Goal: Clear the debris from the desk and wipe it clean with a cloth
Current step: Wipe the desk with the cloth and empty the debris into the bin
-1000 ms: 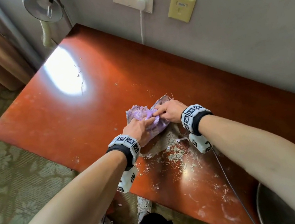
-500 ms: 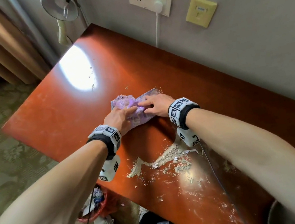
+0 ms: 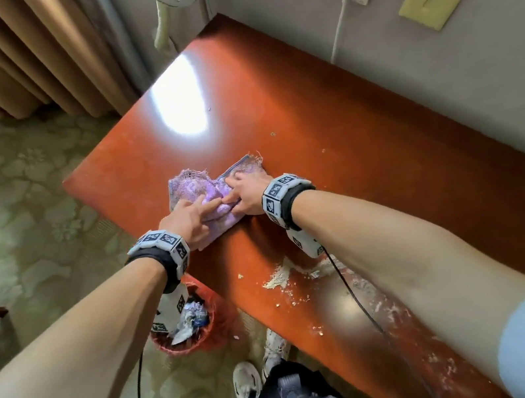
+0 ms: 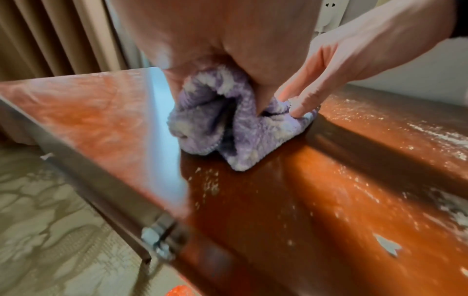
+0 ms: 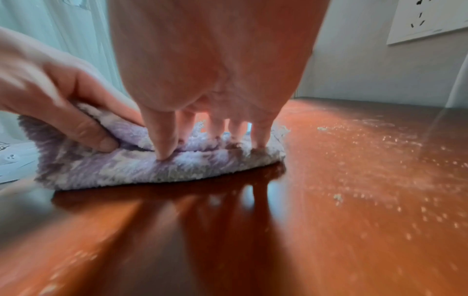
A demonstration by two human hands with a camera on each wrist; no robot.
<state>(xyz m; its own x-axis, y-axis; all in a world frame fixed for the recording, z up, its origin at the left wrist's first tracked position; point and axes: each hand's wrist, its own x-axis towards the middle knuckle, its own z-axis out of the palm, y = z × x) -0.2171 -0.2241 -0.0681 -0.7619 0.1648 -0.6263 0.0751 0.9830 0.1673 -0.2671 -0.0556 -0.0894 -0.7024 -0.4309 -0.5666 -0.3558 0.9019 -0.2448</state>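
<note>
- Cloth (image 3: 204, 193), a fluffy lilac rag, sits bunched on the red-brown desk (image 3: 348, 136), close to its near left edge, with both hands on top of it.
- It looks soft, light and floppy; judging by the frayed netting at its far side, it would snag or unfold if dragged by one corner, so pressing down on the folded bulk seems the sensible hold.
- Left hand (image 3: 185, 224) has thumb and fingers curled round the near left fold, pinching a thick roll of pile.
- Right hand (image 3: 246, 193) stands arched over the rag, fingers (image 5: 162, 140) fairly straight and planted tip-down into the pile, pressing rather than clasping.
- Both forearms reach forward and converge, wrists raised above the wood.
- Debris (image 3: 278, 279), pale crumbs and dust, lies nearer the person than the rag, well apart from it, partly under the right forearm, and more powder streaks the wood towards the right end.
- A red bin (image 3: 186, 333) stands on the floor below the near edge, likely where the crumbs belong.
</note>
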